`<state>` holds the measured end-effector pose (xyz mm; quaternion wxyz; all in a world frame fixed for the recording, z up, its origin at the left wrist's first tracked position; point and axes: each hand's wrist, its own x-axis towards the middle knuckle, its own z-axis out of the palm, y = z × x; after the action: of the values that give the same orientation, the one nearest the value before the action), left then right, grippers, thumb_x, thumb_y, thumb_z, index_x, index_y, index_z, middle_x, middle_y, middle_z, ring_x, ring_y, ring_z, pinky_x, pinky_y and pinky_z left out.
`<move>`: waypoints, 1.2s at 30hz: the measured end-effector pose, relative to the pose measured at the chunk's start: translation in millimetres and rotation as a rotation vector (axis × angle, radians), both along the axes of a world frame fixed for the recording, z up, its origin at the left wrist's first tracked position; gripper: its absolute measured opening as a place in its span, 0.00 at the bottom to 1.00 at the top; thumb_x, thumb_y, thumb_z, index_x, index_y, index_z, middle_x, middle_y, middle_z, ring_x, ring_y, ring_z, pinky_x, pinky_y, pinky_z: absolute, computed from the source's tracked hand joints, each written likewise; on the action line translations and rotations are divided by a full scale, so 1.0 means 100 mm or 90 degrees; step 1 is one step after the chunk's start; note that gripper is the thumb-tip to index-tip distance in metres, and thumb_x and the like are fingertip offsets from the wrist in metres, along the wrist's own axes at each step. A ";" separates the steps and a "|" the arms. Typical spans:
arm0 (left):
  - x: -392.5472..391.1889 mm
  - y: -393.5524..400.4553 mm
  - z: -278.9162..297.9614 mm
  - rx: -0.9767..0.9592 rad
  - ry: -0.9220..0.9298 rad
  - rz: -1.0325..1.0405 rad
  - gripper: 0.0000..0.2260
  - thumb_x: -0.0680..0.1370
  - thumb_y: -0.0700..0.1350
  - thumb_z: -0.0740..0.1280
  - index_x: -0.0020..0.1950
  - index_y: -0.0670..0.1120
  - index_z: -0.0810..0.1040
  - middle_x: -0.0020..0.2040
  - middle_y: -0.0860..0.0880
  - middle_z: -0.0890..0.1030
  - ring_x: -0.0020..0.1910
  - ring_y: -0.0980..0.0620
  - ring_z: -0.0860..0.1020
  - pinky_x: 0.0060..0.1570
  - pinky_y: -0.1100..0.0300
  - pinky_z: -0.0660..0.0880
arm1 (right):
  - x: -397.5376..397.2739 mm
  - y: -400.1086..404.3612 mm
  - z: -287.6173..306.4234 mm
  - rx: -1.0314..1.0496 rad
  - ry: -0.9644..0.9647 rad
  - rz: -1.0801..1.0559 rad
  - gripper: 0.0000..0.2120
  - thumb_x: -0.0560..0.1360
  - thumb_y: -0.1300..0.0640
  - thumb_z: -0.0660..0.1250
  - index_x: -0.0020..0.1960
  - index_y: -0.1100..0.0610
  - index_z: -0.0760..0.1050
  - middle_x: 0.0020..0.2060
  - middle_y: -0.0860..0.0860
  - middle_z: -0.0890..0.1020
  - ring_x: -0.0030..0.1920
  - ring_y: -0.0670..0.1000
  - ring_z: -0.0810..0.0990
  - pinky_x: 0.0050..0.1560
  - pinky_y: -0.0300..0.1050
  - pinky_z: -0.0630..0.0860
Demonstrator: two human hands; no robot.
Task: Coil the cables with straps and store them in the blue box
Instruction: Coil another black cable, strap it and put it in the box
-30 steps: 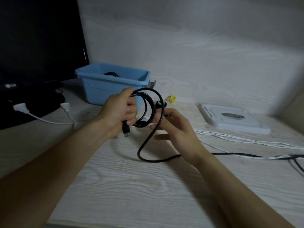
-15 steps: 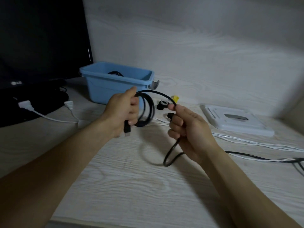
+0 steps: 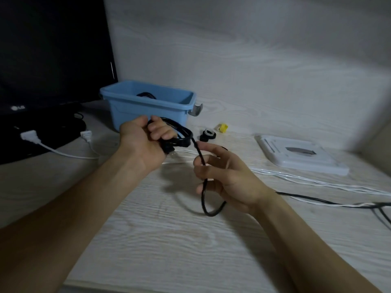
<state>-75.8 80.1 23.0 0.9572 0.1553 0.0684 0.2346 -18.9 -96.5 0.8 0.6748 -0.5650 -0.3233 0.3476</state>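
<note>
My left hand [image 3: 146, 142] grips a small coil of black cable [image 3: 179, 135] in front of the blue box [image 3: 135, 112], with the cable's plug end poking out below the fingers. The free length of the cable runs down through my right hand [image 3: 224, 176], whose fingers curl loosely round it, then loops on the table and trails off to the right. Inside the blue box lies another dark coiled cable [image 3: 146, 95]. A black strap roll [image 3: 208, 136] and a yellow piece [image 3: 222, 127] lie behind my hands.
A dark monitor [image 3: 53, 49] stands at the left, with white plugs [image 3: 29, 137] and their cords in front of it. A flat white device [image 3: 296, 154] lies at the right. White cables [image 3: 317, 182] run across the table toward the right edge.
My left hand has turned the coil lower and flatter. My right hand has loosened its fist and slid down the cable, and the loop on the table has shrunk.
</note>
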 end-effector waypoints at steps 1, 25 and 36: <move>0.00 0.00 0.01 0.020 0.006 0.018 0.17 0.83 0.46 0.51 0.37 0.45 0.68 0.28 0.53 0.63 0.23 0.55 0.59 0.26 0.62 0.62 | -0.01 0.00 -0.01 -0.018 -0.022 0.012 0.27 0.75 0.74 0.64 0.71 0.59 0.67 0.43 0.54 0.79 0.35 0.49 0.79 0.29 0.42 0.77; 0.00 -0.21 -0.19 1.158 0.259 0.018 0.12 0.82 0.48 0.61 0.48 0.42 0.78 0.41 0.47 0.82 0.41 0.49 0.80 0.48 0.46 0.77 | 0.07 -0.01 -0.10 -0.012 -0.630 -0.192 0.04 0.70 0.58 0.78 0.43 0.55 0.84 0.35 0.42 0.83 0.34 0.43 0.80 0.38 0.37 0.74; -0.13 -0.27 -0.09 0.670 0.143 -0.541 0.18 0.77 0.57 0.61 0.32 0.48 0.67 0.19 0.53 0.58 0.17 0.56 0.55 0.20 0.61 0.52 | 0.22 -0.14 0.08 0.089 -0.394 -0.371 0.23 0.75 0.46 0.66 0.32 0.64 0.77 0.22 0.47 0.76 0.22 0.46 0.70 0.25 0.37 0.67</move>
<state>-88.4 52.7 14.2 0.7505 0.6364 -0.0229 -0.1767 2.9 -110.7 8.7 0.6528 -0.6632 -0.3599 -0.0663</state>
